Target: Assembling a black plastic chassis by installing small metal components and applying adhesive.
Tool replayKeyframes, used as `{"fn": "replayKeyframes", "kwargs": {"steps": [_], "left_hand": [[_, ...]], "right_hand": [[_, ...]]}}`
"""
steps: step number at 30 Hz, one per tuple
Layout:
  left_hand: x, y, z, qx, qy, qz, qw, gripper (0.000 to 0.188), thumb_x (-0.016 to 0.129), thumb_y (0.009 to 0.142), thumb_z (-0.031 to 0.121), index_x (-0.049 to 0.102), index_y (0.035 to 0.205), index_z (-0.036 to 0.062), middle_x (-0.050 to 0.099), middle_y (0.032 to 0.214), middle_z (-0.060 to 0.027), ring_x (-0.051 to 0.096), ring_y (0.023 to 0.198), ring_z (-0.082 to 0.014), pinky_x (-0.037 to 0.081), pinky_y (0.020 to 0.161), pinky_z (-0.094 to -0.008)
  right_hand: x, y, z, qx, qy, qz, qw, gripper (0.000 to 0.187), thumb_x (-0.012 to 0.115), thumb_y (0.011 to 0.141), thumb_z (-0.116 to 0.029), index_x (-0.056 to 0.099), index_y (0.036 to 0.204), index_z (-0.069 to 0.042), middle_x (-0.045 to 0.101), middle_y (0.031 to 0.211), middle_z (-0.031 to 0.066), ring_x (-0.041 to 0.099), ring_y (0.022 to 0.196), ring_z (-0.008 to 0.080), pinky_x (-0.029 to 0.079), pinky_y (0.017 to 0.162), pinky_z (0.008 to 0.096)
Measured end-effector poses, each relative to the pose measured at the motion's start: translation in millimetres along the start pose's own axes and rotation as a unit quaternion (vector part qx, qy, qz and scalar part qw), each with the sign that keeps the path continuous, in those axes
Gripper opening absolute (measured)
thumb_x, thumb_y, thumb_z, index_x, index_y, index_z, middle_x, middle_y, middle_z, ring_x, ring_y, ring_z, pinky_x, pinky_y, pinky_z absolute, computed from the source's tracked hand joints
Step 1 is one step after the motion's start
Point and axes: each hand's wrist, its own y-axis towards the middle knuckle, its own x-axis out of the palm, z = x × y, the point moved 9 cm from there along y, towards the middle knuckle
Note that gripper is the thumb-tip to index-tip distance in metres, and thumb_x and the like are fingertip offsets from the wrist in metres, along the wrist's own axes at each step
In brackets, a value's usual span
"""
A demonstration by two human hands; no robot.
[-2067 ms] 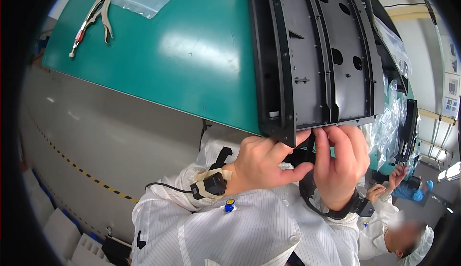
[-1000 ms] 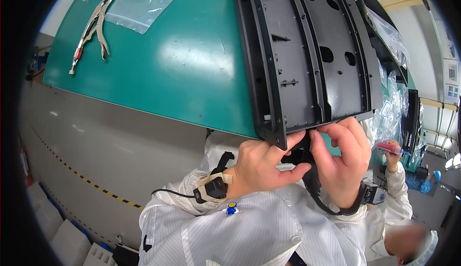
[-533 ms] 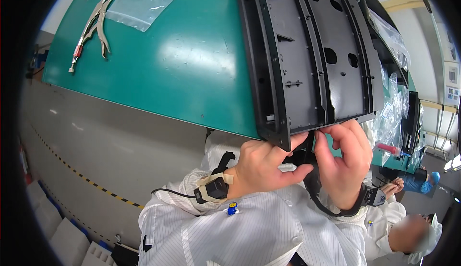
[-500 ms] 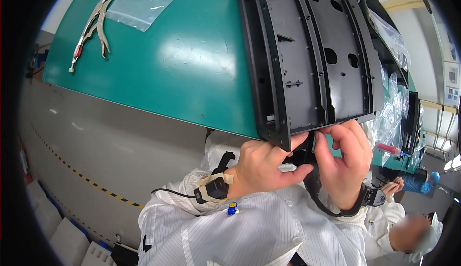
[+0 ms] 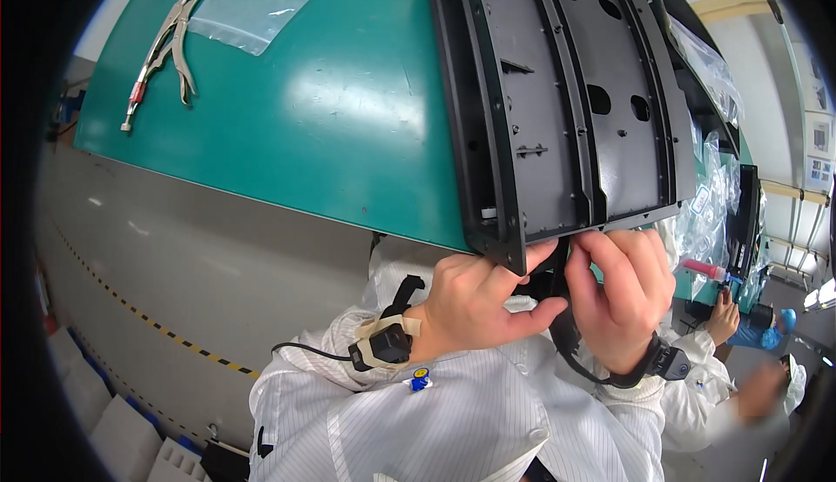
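A large black metal frame (image 5: 557, 177) with ribs, slots and studs rests on the green table, its near end at the table's front edge. My left hand (image 5: 475, 299) is wrapped at the frame's near left corner, its fingers partly hidden behind the corner and its thumb pointing right. Close beside it, my right hand (image 5: 623, 295) is closed against the near edge, thumb and forefinger pinched together. Whatever lies between those fingertips is too small or hidden to make out. A black strap (image 5: 566, 334) hangs between the two hands.
Locking pliers (image 5: 165, 55) lie at the far left of the green table (image 5: 348, 151), beside a clear plastic bag (image 5: 261, 3). More black metal parts (image 5: 697, 73) and plastic wrapping (image 5: 712, 195) are at the right. A red tube (image 5: 704, 269) lies near a co-worker's hand (image 5: 723, 315).
My right hand has tipped slightly, its fingers curling lower at the frame's edge. The left hand stays put. A co-worker's hand at the right has moved up toward the red tube.
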Motion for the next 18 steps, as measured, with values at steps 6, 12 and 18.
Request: {"fn": "replayKeyframes", "kwargs": {"steps": [6, 12, 18], "left_hand": [[-2, 1, 1, -0.002, 0.005, -0.001, 1.0, 0.078, 0.095, 0.069, 0.026, 0.066, 0.138, 0.0029, 0.076, 0.087, -0.0009, 0.058, 0.053, -0.0093, 0.049, 0.05, -0.0246], [-3, 1, 2, -0.003, 0.009, -0.015, 1.0, 0.078, 0.095, 0.07, 0.026, 0.066, 0.139, 0.0024, 0.076, 0.086, -0.0012, 0.059, 0.053, -0.0094, 0.049, 0.051, -0.0249], [-2, 0, 2, -0.001, 0.022, -0.031, 0.999, 0.077, 0.095, 0.071, 0.025, 0.067, 0.138, 0.002, 0.079, 0.092, -0.0047, 0.067, 0.059, -0.0104, 0.053, 0.053, -0.0248]], "right_hand": [[1, 2, -4, -0.053, -0.022, 0.001, 0.998, 0.035, 0.083, 0.068, 0.004, 0.076, 0.102, 0.003, 0.066, 0.087, 0.0093, 0.06, 0.068, 0.0262, 0.049, 0.058, 0.0364], [3, -3, -11, -0.183, -0.065, -0.026, 0.981, 0.045, 0.077, 0.062, -0.004, 0.077, 0.106, 0.007, 0.064, 0.089, 0.0078, 0.058, 0.069, 0.0215, 0.048, 0.057, 0.0333], [3, -12, -9, -0.226, -0.059, -0.019, 0.972, 0.051, 0.076, 0.061, -0.005, 0.077, 0.11, 0.008, 0.065, 0.095, 0.0086, 0.059, 0.071, 0.0209, 0.047, 0.058, 0.0326]]}}
